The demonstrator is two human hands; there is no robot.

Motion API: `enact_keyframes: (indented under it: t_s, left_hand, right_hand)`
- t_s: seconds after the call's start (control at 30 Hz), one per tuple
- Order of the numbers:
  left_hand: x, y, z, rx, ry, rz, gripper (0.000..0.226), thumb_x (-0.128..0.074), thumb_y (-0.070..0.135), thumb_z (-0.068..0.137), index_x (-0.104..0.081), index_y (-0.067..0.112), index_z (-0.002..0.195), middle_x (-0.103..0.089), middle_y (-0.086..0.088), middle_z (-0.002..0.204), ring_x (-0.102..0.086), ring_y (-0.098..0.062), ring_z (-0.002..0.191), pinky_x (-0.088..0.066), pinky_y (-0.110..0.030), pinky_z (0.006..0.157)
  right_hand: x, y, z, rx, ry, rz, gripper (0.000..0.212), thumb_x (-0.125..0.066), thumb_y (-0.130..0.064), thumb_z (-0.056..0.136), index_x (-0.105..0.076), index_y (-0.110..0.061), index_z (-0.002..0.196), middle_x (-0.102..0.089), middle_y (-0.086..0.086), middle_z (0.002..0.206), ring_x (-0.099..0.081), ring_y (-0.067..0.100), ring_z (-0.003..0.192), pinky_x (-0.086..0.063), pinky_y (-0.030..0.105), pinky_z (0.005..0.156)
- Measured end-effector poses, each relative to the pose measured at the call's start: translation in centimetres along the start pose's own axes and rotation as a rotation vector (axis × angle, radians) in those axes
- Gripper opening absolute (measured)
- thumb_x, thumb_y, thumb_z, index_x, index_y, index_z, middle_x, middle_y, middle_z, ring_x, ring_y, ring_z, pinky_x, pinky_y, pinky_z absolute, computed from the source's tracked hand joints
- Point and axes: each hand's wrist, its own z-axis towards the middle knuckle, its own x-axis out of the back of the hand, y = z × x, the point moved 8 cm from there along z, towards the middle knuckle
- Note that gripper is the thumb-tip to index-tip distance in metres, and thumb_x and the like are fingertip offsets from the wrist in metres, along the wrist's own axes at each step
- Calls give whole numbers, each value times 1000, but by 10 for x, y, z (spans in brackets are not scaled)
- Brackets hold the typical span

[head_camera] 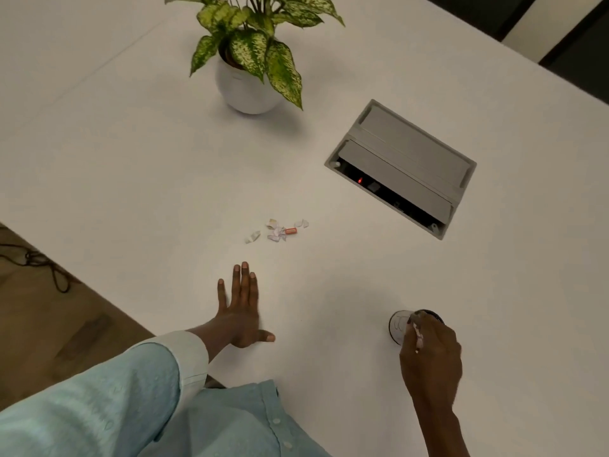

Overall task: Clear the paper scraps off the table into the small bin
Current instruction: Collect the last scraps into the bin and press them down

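Observation:
Several small paper scraps [277, 230], white with one orange piece among them, lie in a loose cluster near the middle of the white table [131, 166]. My left hand [240, 308] rests flat on the table just below them, fingers straight, apart from the scraps. The small bin [400, 326], a little clear round container with a dark rim, stands at the lower right. My right hand [430, 354] hovers over its mouth, fingers curled, pinching white paper scraps. The hand hides much of the bin.
A potted plant [247, 84] in a white round pot stands at the back. A grey cable box [402, 166] with an open flap and a red light is set into the table at right. The table's left edge drops to a floor with cables.

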Motion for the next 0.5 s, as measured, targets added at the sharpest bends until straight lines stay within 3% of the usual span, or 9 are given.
enact_keyframes:
  t_s: [0.1,0.23,0.37,0.5]
  left_hand:
    - [-1,-1,1,-19,21,-6,151,-46,96,72,43,-3,142,62,-26,141,57,-44,132,17,-74,115]
    - [-2,-1,2,-45,45,-10,149,-46,95,73,42,-2,144,61,-26,142,57,-44,133,18,-74,114]
    - [-1,-3,2,-75,86,-17,148,-46,95,74,39,-2,146,59,-25,145,56,-43,135,18,-73,115]
    - [-1,-4,2,-78,110,-4,146,-45,94,75,38,-2,147,58,-25,146,55,-43,136,19,-72,115]
  right_hand:
    - [-14,-41,15,126,-67,91,17,-66,-17,94,-71,-18,110,-68,-2,113,-63,21,107,-52,33,87]
    - [-70,-92,35,200,-305,174,30,-72,-31,90,-65,-27,119,-61,-10,114,-66,16,92,-58,38,72]
    - [-131,-137,52,244,-512,136,47,-70,-47,87,-55,-31,128,-57,-6,121,-62,18,108,-58,44,82]
    - [-175,-168,73,229,-640,78,69,-75,-52,82,-48,-24,138,-52,3,129,-52,24,123,-52,44,94]
